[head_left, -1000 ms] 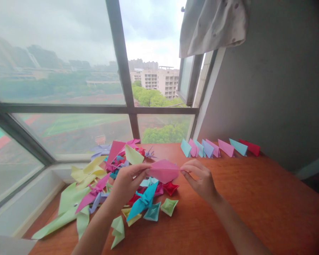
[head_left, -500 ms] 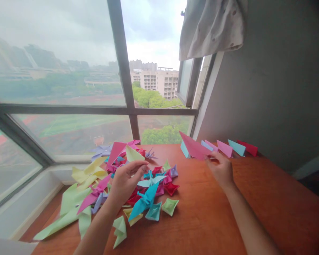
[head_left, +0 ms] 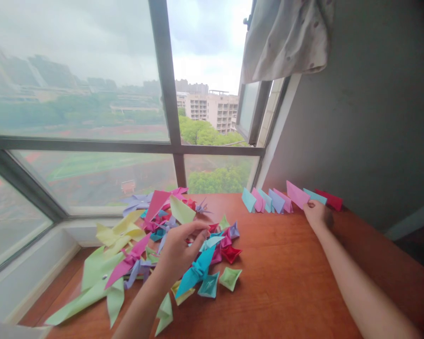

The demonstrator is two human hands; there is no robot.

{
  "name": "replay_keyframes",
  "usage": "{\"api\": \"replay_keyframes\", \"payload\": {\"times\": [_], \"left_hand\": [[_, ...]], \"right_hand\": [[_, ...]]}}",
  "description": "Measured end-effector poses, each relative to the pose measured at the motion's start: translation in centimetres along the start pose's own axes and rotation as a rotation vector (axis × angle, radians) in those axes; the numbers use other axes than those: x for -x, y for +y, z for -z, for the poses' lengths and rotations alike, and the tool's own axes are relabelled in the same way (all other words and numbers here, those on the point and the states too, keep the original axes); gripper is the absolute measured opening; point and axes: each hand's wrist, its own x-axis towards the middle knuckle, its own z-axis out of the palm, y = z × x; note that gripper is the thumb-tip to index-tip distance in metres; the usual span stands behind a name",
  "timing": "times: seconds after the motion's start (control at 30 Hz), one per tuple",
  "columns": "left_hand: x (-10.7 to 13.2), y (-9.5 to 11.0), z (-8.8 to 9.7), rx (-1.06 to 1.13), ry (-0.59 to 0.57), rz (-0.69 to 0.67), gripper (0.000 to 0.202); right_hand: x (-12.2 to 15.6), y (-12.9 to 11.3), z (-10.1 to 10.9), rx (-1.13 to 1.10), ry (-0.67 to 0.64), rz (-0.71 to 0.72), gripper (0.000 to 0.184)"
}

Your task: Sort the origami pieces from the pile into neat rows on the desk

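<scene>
Pale green paper is lying nearest: a small folded piece (head_left: 165, 314) is sitting between six and seven o'clock on the reddish-brown, smooth-looking table (head_left: 279, 292). Near six o'clock, a green paper boat (head_left: 230, 278) is standing with four pointed corners. At seven o'clock the left hand (head_left: 183, 244) is hovering over the paper pile (head_left: 182, 210); its thumb and first finger are almost meeting, and I cannot tell whether they are touching. It seems to be holding nothing. Just beside it, a blue paper bird (head_left: 198, 270) is spreading its sharp wings, and toward eight o'clock a green pinwheel (head_left: 95, 278) is lying with broad, curling blades.

Farther, between three and four o'clock, the right hand (head_left: 318, 214) is pinching the lower corner of a thin pink folded paper (head_left: 297, 194). The step in hand seems to be setting this paper into the row of folded papers (head_left: 276, 201); I cannot tell if it is touching the table. The next move is probably asking for a gentle loosening of this grip, because such light paper can tip. Beside it, blue paper (head_left: 315, 195) and red paper (head_left: 329, 200) are standing with crisp creases. Behind, the window (head_left: 178, 149) is showing a metal frame, and at one o'clock a spotted cloth curtain (head_left: 289, 44) is hanging loosely.
</scene>
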Motion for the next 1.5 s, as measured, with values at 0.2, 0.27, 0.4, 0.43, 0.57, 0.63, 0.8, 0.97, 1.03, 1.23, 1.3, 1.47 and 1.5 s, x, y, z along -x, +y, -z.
{"api": "replay_keyframes", "payload": {"times": [0.2,0.27,0.4,0.43,0.57,0.63,0.8,0.97,1.03,1.23,1.3,1.47,1.5], "left_hand": [[-0.1,-0.2,0.2,-0.022,0.004,0.001,0.014],[-0.1,-0.2,0.2,-0.031,0.005,-0.002,0.014],[0.0,-0.4,0.2,-0.044,-0.003,-0.009,0.014],[0.0,-0.4,0.2,-0.045,-0.002,-0.010,0.014],[0.1,-0.5,0.1,-0.044,0.005,-0.014,0.013],[0.1,-0.6,0.0,-0.038,0.001,-0.016,0.013],[0.1,-0.6,0.0,-0.034,-0.002,-0.006,0.013],[0.0,-0.3,0.3,-0.054,0.000,-0.024,0.012],[0.0,-0.4,0.3,-0.056,0.002,-0.031,0.013],[0.1,-1.1,-0.2,-0.133,-0.057,-0.037,0.014],[0.2,-1.4,-0.4,-0.190,-0.054,-0.043,0.015],[0.3,-2.1,-0.3,-0.349,-0.012,-0.038,0.015],[0.2,-2.3,-0.1,-0.382,-0.004,-0.028,0.015]], "right_hand": [[0.1,0.8,-1.5,0.088,-0.053,-0.020,0.028],[0.1,0.9,-1.8,0.096,-0.069,-0.004,0.026],[0.0,1.0,-2.3,0.092,-0.087,0.021,0.026],[-0.1,1.0,-2.5,0.088,-0.089,0.025,0.027],[-0.1,1.0,-3.0,0.065,-0.088,0.030,0.026],[0.0,1.0,-3.1,0.045,-0.084,0.031,0.024],[0.6,0.7,-2.6,-0.018,-0.043,0.012,0.026],[1.2,-0.1,-0.6,-0.085,0.049,-0.041,0.037],[1.7,-0.9,0.1,-0.120,0.069,-0.033,0.039],[6.9,-6.0,1.8,-0.349,-0.022,0.161,0.038],[9.9,-8.4,2.7,-0.493,-0.133,0.253,0.037],[16.9,-12.9,3.9,-0.607,-0.371,0.418,0.033],[17.9,-13.3,3.6,-0.617,-0.408,0.446,0.032]]}}
